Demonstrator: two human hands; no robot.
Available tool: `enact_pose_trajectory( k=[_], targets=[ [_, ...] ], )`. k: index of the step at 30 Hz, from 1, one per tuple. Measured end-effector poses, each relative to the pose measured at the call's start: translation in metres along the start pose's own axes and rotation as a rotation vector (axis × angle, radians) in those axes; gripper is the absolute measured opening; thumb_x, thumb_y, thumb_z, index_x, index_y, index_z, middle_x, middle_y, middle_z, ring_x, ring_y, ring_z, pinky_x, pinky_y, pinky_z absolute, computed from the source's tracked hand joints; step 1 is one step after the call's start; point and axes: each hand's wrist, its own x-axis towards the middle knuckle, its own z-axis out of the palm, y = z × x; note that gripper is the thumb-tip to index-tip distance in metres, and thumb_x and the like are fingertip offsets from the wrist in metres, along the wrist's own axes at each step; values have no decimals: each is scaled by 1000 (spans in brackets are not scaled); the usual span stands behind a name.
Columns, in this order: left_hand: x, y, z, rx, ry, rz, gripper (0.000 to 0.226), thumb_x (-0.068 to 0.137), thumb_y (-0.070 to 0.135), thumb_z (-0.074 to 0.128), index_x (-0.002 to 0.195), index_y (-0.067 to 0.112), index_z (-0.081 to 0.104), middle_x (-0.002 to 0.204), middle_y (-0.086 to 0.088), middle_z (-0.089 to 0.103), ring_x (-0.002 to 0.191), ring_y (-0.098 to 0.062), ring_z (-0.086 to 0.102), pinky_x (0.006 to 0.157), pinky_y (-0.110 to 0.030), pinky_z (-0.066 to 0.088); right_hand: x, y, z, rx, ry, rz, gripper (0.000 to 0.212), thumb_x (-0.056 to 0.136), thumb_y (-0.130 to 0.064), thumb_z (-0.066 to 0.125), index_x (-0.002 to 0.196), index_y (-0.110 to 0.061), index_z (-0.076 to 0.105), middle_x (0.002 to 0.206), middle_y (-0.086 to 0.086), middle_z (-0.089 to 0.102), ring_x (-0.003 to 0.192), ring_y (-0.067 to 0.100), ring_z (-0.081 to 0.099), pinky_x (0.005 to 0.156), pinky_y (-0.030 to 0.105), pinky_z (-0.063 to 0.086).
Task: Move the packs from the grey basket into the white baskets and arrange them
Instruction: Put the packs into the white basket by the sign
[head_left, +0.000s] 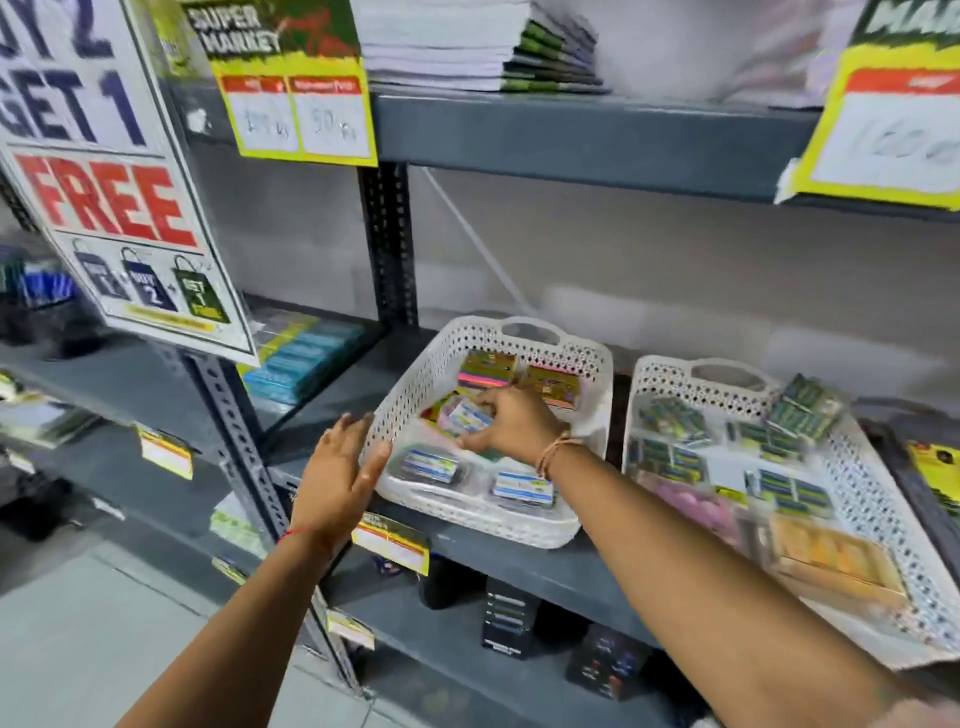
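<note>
Two white perforated baskets stand side by side on the middle shelf. The left white basket (457, 512) holds several small packs, two blue-and-white ones (523, 487) near its front and gold ones (487, 368) at the back. My right hand (511, 423) reaches into it, fingers closed on a small blue-and-white pack (466, 415). My left hand (340, 470) is open, fingers spread against the basket's left wall. The right white basket (878, 514) holds green, pink and orange packs. No grey basket is in view.
The grey metal shelf (519, 566) has a perforated upright (387, 239) just left of the baskets. Blue boxes (301, 353) lie on the shelf at left. A "FREE" sign (114, 197) hangs at upper left. Notebooks (478, 47) are stacked on the top shelf. Dark boxes (511, 621) stand below.
</note>
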Motion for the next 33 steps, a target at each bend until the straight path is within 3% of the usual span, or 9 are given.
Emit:
enact_pose_trajectory(
  k=[3,8,11,14,22,26,33],
  targets=[
    [0,-7,-2,30,-14,71,75,82,58,23,137,9,36,147,-16,34,140,-24,21,113,-35,13,14,-10,22,-33,-55,23,44,67,-36,78,97,-4,71,95,13,73,87,27,67,78,36,56],
    [0,-13,-4,77,-62,132,97,76,76,0,138,9,31,148,-13,35,142,-21,15,116,-36,11,19,-16,45,-129,-94,11,53,68,-43,76,106,-6,68,107,12,70,100,28,63,76,30,49],
    [0,-12,-3,74,-66,127,98,75,76,-1,139,9,30,148,-12,34,142,-20,14,115,-34,9,17,-14,50,-198,-127,0,58,66,-48,75,105,-7,64,108,12,68,100,29,61,69,28,44],
    [1,-12,-2,73,-67,133,98,75,76,-1,139,9,29,148,-13,34,142,-19,13,114,-32,8,17,-12,52,-269,-139,-16,56,65,-40,77,109,-9,61,110,12,68,100,29,63,75,30,52],
    [2,-15,-3,89,-78,134,96,75,76,-1,140,11,27,149,-11,32,142,-16,11,114,-32,6,11,-3,38,-283,-134,-2,60,68,-28,78,120,-7,56,117,14,64,103,30,62,82,37,56],
    [3,-14,-3,107,-69,122,88,78,70,5,140,11,27,150,-11,32,141,-13,9,114,-30,4,10,0,38,-239,-144,-30,67,67,-25,80,126,-12,53,122,11,62,107,29,61,85,37,55],
    [3,-6,-4,117,-84,105,102,71,79,-1,141,10,26,151,-11,30,143,-18,7,115,-33,3,12,4,44,-199,-141,-40,77,64,-27,82,131,-12,48,130,12,58,117,29,54,98,36,48]
  ],
)
